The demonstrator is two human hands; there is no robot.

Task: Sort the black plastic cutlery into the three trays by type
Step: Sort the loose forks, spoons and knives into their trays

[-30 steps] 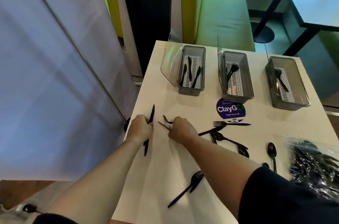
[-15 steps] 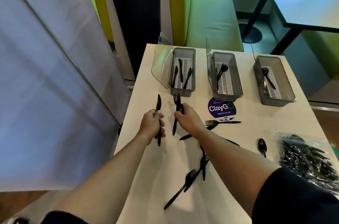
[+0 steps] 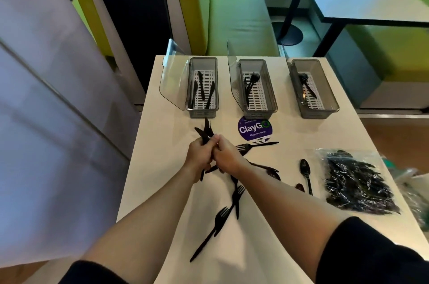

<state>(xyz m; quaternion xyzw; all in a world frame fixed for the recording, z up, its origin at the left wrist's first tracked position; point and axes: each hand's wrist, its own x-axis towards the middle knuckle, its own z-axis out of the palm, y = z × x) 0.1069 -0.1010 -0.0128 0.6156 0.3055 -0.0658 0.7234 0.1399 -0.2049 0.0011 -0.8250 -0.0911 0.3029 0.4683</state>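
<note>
My left hand [image 3: 200, 156] and my right hand [image 3: 228, 156] are pressed together over the table's left side, just in front of the left tray [image 3: 202, 113]. A black knife [image 3: 199, 131] and a black fork [image 3: 207, 124] stick up crossed between the fingers, the knife in my left hand and the fork pinched by my right. The left tray holds three knives. The middle tray [image 3: 260, 111] and right tray [image 3: 315, 114] each hold a few black pieces. Loose forks [image 3: 236, 195] and a spoon [image 3: 305, 170] lie on the table.
A clear bag full of black cutlery [image 3: 357, 181] lies at the right edge. A purple round sticker [image 3: 255, 129] sits in front of the middle tray. The trays' clear lids [image 3: 173, 79] stand open. A green bench [image 3: 234, 9] is beyond the table.
My hands have come together: the fork in my right hand now crosses the knife in my left. Both hands moved slightly forward toward the left tray.
</note>
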